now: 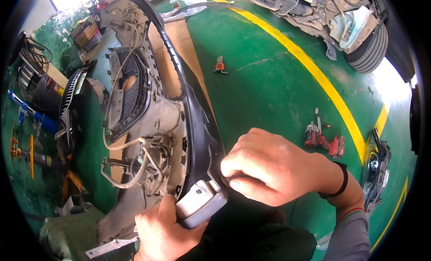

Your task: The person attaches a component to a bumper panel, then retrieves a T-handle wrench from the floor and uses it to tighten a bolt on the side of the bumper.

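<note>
A car bumper (197, 140) lies with its inner side up, running from the upper left toward me, with a bent hose (134, 176) and a lamp housing (157, 153) on it. At its near end my left hand (166, 227) is wrapped round a silver-grey, box-shaped part (200, 202), thumb along its side. I cannot tell whether that part is joined to the bumper. Just right of the bumper's edge, my right hand (269, 167) is closed, thumb against curled fingers. Whatever it pinches, if anything, is hidden.
On the green floor lie a red cordless impact wrench (316, 140) and a red-handled tool (220, 65). A headlamp (375, 171) sits at the right. A partly stripped car with its wheel (370, 50) stands upper right. A grille (69, 99) and a blue jack (33, 113) are at the left.
</note>
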### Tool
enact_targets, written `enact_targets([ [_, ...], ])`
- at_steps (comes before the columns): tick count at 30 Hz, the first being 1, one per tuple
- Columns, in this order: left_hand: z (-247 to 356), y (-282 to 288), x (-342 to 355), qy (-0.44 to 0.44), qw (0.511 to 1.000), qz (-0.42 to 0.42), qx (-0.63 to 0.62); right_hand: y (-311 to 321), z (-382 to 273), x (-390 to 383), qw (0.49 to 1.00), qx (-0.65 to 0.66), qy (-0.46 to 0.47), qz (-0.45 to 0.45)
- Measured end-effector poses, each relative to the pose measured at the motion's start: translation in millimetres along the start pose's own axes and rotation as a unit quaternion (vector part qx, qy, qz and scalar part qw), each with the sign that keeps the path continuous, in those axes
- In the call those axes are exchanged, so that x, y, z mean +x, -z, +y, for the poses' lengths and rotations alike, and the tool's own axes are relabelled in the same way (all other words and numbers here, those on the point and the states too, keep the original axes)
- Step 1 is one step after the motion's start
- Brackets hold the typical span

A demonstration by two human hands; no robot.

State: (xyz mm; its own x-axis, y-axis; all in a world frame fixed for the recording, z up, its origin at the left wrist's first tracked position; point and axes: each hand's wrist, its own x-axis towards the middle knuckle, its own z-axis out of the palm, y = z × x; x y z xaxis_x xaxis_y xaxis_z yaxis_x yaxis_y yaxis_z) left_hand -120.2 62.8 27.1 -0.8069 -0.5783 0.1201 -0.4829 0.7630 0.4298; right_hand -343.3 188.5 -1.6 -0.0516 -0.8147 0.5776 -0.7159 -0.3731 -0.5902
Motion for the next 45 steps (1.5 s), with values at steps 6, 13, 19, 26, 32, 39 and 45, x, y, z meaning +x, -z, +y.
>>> enact_targets([
  [6, 0.7, 0.4, 1.1, -0.002, 1.0, -0.008, 0.0, -2.9, -0.4, -1.2, 0.997, -0.048, -0.03, -0.057],
  [13, 1.5, 0.9, 0.7, -0.004, 1.0, -0.008, -0.004, -2.7, -1.9, -2.1, 0.999, 0.022, -0.024, -0.014],
  [19, 0.1, 1.3, 0.8, -0.02, 1.0, 0.001, 0.007, -5.0, -0.1, -2.9, 0.999, -0.037, 0.0, -0.04],
  [26, 2.5, -0.7, 1.6, -0.017, 1.0, -0.01, 0.003, -9.0, 4.6, 1.1, 0.999, -0.024, 0.029, 0.013],
  [32, 1.4, 0.9, 1.5, -0.021, 1.0, 0.001, 0.001, -3.9, 0.3, -2.3, 0.999, -0.033, -0.002, -0.013],
  [39, 0.8, -1.3, 2.1, -0.037, 0.999, 0.003, 0.008, -5.3, 5.2, -0.8, 0.998, -0.054, 0.04, -0.012],
  [45, -0.6, -1.8, 0.8, -0.024, 1.0, 0.005, -0.005, -4.6, 4.4, -1.9, 0.998, -0.052, 0.04, 0.01],
])
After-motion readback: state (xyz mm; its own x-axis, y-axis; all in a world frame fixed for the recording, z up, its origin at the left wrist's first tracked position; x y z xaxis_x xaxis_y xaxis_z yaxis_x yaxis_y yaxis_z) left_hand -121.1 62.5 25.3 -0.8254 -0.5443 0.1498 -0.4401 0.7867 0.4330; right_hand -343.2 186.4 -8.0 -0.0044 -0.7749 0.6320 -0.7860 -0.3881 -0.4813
